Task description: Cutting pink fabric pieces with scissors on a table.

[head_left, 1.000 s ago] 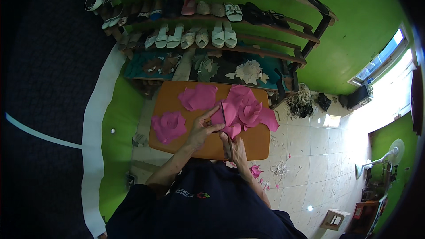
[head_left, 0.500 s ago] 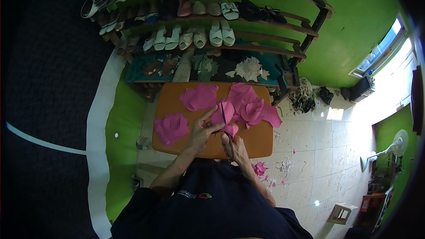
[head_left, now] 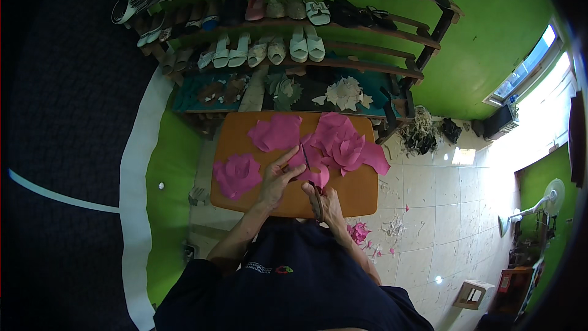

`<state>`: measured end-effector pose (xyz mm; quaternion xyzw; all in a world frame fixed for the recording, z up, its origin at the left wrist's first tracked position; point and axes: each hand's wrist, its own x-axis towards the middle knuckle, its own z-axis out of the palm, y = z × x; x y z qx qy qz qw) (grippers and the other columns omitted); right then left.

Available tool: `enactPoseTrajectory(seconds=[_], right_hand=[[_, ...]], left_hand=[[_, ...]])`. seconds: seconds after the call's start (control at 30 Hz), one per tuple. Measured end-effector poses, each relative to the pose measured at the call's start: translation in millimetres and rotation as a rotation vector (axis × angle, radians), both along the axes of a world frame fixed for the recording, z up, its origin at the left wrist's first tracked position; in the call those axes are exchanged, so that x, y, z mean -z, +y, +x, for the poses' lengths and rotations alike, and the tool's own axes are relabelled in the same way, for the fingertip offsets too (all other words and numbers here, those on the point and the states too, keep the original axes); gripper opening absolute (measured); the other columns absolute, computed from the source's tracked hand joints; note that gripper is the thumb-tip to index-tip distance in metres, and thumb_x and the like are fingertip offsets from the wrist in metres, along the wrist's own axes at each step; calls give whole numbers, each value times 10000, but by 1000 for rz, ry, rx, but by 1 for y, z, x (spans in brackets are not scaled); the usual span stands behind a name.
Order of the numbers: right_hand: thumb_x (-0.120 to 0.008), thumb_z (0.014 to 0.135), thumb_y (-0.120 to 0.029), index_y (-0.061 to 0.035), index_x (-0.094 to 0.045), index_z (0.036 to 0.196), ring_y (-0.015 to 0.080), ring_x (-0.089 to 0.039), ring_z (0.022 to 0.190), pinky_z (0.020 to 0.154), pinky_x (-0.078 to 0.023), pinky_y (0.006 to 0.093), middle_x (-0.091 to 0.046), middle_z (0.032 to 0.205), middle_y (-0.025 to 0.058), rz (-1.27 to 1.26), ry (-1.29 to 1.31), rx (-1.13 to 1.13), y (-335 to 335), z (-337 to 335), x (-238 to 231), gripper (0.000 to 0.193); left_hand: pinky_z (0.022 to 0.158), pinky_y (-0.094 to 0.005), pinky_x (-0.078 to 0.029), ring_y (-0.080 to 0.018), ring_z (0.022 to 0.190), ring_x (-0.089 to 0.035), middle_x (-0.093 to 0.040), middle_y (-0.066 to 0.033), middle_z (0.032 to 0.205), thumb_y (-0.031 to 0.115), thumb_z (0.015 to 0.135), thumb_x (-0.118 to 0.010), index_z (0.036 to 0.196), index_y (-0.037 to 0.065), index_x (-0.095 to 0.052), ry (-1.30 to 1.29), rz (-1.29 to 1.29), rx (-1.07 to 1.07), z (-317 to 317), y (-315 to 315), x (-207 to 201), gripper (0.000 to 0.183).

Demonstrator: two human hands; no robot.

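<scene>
The left grip [head_left: 277, 178] pinches the pink piece [head_left: 318, 176] over the tabletop's [head_left: 358, 199] near middle, apparently steadying it against the blades. The right grip [head_left: 331, 208] encloses the handles of the scissors [head_left: 318, 206], directing them far. Pink stacks [head_left: 344, 148] lie within reach.

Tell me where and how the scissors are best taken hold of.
Most likely by the handles of the scissors, from the near side: they sit toward the view's lower edge, where the right hand grips them. The blade points away, across the pink piece that the left hand holds, so that end looks less safe.
</scene>
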<state>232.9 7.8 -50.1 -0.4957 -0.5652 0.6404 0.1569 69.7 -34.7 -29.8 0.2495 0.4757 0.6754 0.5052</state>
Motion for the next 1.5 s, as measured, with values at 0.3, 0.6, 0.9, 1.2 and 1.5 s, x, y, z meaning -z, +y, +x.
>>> enactPoseTrajectory(seconds=[0.3, 0.6, 0.9, 1.2, 1.5], right_hand=[[-688, 835, -629, 33, -553, 696, 125, -468, 472, 395, -430, 335, -434, 558, 7, 14, 72, -105, 2, 10, -8, 690], [-667, 870, -589, 7, -629, 769, 104, -488, 533, 460, -402, 314, -490, 598, 10, -101, 103, -109, 5, 11, 1, 606], [-677, 867, -581, 60, -669, 854, 158, -578, 573, 515, -462, 332, -581, 641, 98, -87, -36, -301, 12, 28, 50, 642], [-667, 881, -543, 41, -692, 890, 204, -662, 629, 559, -504, 356, -646, 676, 159, 53, 188, -146, 15, 37, 78, 584], [-677, 822, -644, 6, -687, 740, 199, -664, 560, 547, -500, 396, -602, 530, 107, 341, -518, -617, 39, 44, 39, 655]], left_hand=[[849, -268, -601, -140, 930, -681, -619, -23, 979, -82, 878, -633, 1415, 9, -465, -293, 23, -265, -20, -6, 16, 570], [904, -283, -591, -148, 958, -664, -630, -48, 1016, -91, 853, -648, 1331, -5, -526, -495, 0, -208, -8, -11, 44, 501], [951, -299, -573, -188, 1081, -658, -646, -74, 1179, -69, 894, -606, 1228, 61, -600, -715, -40, -318, 6, -8, 67, 358], [979, -305, -550, -184, 1156, -625, -593, -105, 1332, -129, 866, -506, 1365, 109, -539, -526, -39, 285, 3, -14, 62, 553], [994, -294, -556, -206, 1198, -598, -570, -116, 1295, -137, 877, -542, 1362, 56, -513, -622, 61, 21, 6, -20, 47, 522]])
